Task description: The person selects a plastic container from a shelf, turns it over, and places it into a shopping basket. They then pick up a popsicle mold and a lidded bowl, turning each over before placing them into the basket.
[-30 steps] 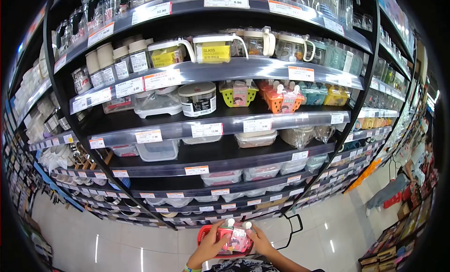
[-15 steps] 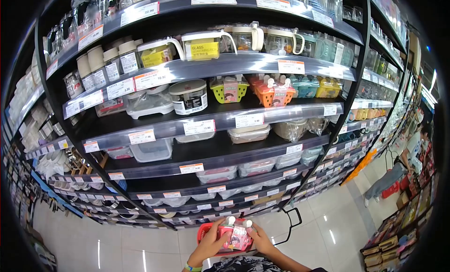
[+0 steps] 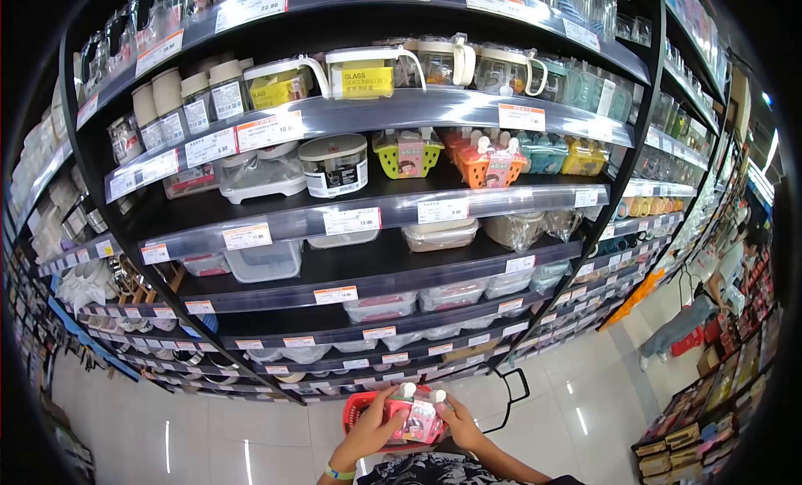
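Both of my hands hold a pink and red packaged container set (image 3: 417, 419) with two white knobs on top, low in the head view. My left hand (image 3: 371, 427) grips its left side, and my right hand (image 3: 460, 420) closes on the right side. Beneath it sits a red basket (image 3: 351, 410), partly hidden by my hands. On the shelf in front are similar sets, a green one (image 3: 407, 156) and an orange one (image 3: 491, 162).
Tall shelves (image 3: 380, 216) with glass jars, plastic boxes and price tags fill the view ahead. A black handle (image 3: 522, 386) juts out right of the basket. Another person (image 3: 687, 318) stands at the far right by a lower display (image 3: 697, 431).
The view has shifted slightly, so the shelves appear a little to the left. My hands still hold the pink and red set over the basket.
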Available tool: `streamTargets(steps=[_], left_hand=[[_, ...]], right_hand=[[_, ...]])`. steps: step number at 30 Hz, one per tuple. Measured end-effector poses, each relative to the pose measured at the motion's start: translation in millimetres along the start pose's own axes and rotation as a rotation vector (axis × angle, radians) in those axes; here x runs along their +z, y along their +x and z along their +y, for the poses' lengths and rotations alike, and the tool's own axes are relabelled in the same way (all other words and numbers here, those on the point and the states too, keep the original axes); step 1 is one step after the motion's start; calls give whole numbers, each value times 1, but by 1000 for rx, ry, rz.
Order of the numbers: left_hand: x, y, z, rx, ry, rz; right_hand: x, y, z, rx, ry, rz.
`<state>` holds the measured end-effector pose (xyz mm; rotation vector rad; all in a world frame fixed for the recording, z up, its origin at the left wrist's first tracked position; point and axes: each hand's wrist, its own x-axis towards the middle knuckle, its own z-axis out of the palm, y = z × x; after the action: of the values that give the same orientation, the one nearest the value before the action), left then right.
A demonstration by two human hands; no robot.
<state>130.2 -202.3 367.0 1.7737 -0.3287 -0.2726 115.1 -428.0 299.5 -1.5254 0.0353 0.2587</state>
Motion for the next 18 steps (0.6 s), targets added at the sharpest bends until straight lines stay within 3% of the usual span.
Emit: streamTargets(steps=[3, 8, 11, 18], left_hand=[[0, 0, -3, -5, -62, 29], [-5, 3, -4, -28, -154, 30], [-8, 4, -3, 20, -4, 48], [-12, 7, -8, -41, -62, -9]], right_hand=[[-3, 11, 5, 16, 67, -33], [2, 16, 1, -46, -83, -8], [5, 15, 8, -30, -44, -17], [12, 10, 0, -11, -19, 41]])
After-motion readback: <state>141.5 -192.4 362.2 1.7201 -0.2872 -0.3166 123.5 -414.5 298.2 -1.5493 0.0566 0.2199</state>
